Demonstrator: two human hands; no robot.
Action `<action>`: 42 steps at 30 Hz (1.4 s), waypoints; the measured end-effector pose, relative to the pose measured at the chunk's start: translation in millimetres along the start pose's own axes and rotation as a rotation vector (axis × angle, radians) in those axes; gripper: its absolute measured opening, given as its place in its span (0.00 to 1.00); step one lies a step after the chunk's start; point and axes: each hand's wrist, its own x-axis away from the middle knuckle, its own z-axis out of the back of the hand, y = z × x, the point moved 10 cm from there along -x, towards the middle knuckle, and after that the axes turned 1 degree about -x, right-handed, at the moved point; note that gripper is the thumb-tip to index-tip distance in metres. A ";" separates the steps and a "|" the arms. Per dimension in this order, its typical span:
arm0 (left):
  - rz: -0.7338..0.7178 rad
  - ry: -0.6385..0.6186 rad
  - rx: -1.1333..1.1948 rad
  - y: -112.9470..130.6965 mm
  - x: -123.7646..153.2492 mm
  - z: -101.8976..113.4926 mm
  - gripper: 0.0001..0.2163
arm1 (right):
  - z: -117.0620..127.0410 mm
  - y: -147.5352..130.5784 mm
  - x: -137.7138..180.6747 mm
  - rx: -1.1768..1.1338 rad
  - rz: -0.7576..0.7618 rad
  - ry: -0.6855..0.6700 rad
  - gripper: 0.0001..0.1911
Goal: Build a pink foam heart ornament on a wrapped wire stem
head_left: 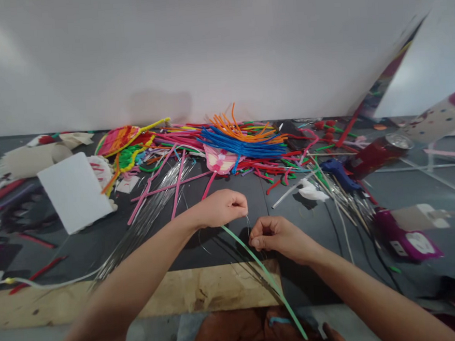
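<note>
My left hand [227, 208] is closed in a pinch above the dark tabletop. A little lower and to the right, my right hand [273, 235] pinches as well. Between their fingertips runs a fine, clear or silvery wire [248, 222], so thin that it barely shows. From beneath my left hand a light green strip [263, 269] curves down to my lap; whether the fingers grip it is hidden. Beyond the hands lies a pink butterfly-like piece [219, 159] beside bundles of blue pipe cleaners [245, 143] and orange pipe cleaners [232, 126].
A bundle of silvery wires [148, 212] lies to the left, near a white card [75, 192]. To the right are a blue glue gun [340, 174], a dark red can [378, 156] and a purple box [409, 235]. A wooden board [174, 293] lines the front edge.
</note>
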 end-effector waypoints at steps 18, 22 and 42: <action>-0.100 0.051 -0.394 7.7 3.6 9.4 0.10 | 0.7 0.0 -0.7 0.038 -0.034 -0.025 0.19; -0.233 0.010 -0.576 26.0 6.9 -3.7 0.09 | -0.5 2.4 -2.2 0.033 -0.040 -0.028 0.20; -0.278 -0.135 -0.628 34.6 10.7 -19.4 0.08 | -9.6 -5.4 8.2 0.064 0.043 -0.042 0.17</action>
